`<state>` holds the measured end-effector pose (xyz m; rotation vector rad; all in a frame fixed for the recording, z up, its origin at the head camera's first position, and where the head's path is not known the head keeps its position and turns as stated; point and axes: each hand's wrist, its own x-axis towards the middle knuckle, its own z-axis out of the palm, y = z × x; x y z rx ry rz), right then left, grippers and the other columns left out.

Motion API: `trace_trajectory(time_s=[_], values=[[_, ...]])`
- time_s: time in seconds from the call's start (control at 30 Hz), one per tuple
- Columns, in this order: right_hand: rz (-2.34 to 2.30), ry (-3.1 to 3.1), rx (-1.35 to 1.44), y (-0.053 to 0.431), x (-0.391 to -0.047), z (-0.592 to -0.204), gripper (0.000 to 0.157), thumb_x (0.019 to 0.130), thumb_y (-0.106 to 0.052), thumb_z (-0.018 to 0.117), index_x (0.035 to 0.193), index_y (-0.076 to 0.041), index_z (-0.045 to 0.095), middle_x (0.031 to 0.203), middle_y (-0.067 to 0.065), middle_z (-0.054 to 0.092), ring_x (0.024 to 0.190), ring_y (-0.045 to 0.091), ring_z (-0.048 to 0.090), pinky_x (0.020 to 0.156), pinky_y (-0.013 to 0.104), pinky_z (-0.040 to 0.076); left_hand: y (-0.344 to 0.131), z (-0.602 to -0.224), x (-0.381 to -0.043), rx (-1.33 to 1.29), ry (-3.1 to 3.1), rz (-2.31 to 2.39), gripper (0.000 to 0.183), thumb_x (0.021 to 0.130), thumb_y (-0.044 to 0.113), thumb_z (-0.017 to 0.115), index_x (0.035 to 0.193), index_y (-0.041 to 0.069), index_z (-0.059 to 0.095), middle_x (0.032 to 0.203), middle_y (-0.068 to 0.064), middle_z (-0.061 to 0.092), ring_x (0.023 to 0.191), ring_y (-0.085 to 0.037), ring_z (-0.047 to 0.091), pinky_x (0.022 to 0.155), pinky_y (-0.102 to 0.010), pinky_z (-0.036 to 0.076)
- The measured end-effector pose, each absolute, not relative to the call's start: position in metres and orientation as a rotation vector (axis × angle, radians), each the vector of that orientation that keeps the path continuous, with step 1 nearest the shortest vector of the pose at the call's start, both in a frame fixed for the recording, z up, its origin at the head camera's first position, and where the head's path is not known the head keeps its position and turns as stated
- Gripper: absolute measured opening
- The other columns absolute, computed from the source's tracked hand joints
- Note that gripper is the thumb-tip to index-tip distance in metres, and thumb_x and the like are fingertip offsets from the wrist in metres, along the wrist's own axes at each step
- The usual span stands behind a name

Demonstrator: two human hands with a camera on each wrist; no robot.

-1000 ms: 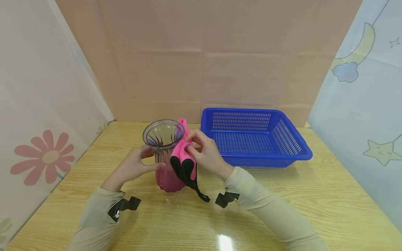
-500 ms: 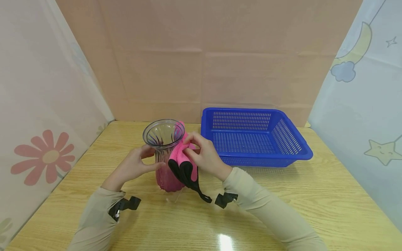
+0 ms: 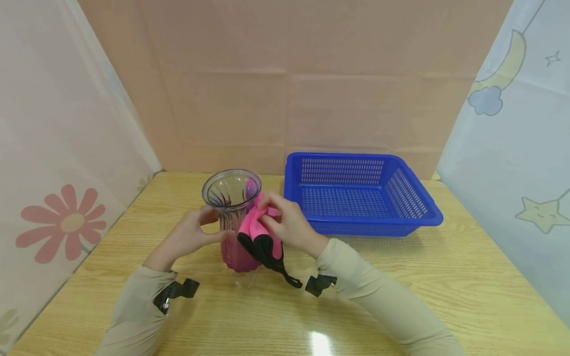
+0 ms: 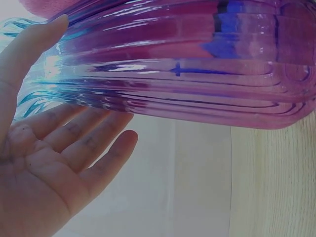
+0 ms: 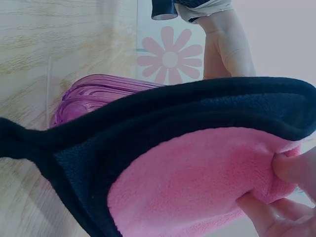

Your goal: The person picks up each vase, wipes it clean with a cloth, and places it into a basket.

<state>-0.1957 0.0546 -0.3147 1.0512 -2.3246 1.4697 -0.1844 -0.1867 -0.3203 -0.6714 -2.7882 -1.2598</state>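
Note:
A ribbed glass vase (image 3: 241,255), clear at its flared rim and pink toward its base, stands upright on the table. My left hand (image 3: 189,233) holds its left side, thumb across the front and fingers behind; the left wrist view shows these fingers (image 4: 106,131) fairly straight along the glass. With thumb and fingertips my right hand (image 3: 291,225) pinches a folded pink cloth (image 3: 257,226) with black edging and a black hanging loop. The cloth lies against the vase's right side just under the rim, and its pink end shows through the glass. In the right wrist view, the cloth (image 5: 192,168) covers much of the vase.
A blue plastic basket (image 3: 356,226) with slotted walls stands at the back right, close behind my right hand. Wood-grain table (image 3: 249,321) lies in front. Patterned sheets hang at both sides, and a plain peach sheet (image 3: 231,99) closes off the back.
My right hand has shifted slightly down and left with the cloth. The cloth's upper end has moved behind the vase's rim, and its loop has swung a little right. The left hand and vase stay put.

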Motion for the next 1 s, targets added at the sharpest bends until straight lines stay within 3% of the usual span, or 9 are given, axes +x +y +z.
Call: trace_trajectory(time_s=[0.3,0.63,1.0], values=[[1.293,-2.366,1.099,0.059,-0.198,-0.321,0.012,0.083,0.004,0.061,0.089,-0.003,0.052,0.086,0.011,0.063,0.082,0.019,0.061,0.066,0.019,0.056,-0.186,-0.319,-0.184,-0.654,-2.797,-1.261,0.058,0.082,0.025,0.072,0.13,0.003,0.049,0.118,-0.021,0.063,0.114,-0.041,0.057,0.097,-0.053,0.048],[1.269,-2.407,1.101,0.062,-0.198,-0.329,0.013,0.082,0.006,0.06,0.088,-0.002,0.051,0.086,0.011,0.062,0.084,0.02,0.062,0.074,0.023,0.057,-0.185,-0.32,-0.184,-0.625,-2.807,-1.258,0.059,0.081,0.027,0.072,0.13,0.003,0.049,0.119,-0.02,0.063,0.114,-0.041,0.057,0.097,-0.052,0.048],[1.276,-2.47,1.114,0.065,-0.198,-0.335,0.014,0.082,0.008,0.06,0.088,-0.001,0.051,0.088,0.014,0.061,0.09,0.025,0.063,0.075,0.029,0.059,-0.184,-0.32,-0.183,-0.641,-2.787,-1.279,0.058,0.082,0.026,0.072,0.13,0.003,0.049,0.118,-0.02,0.064,0.112,-0.041,0.058,0.097,-0.052,0.048]])
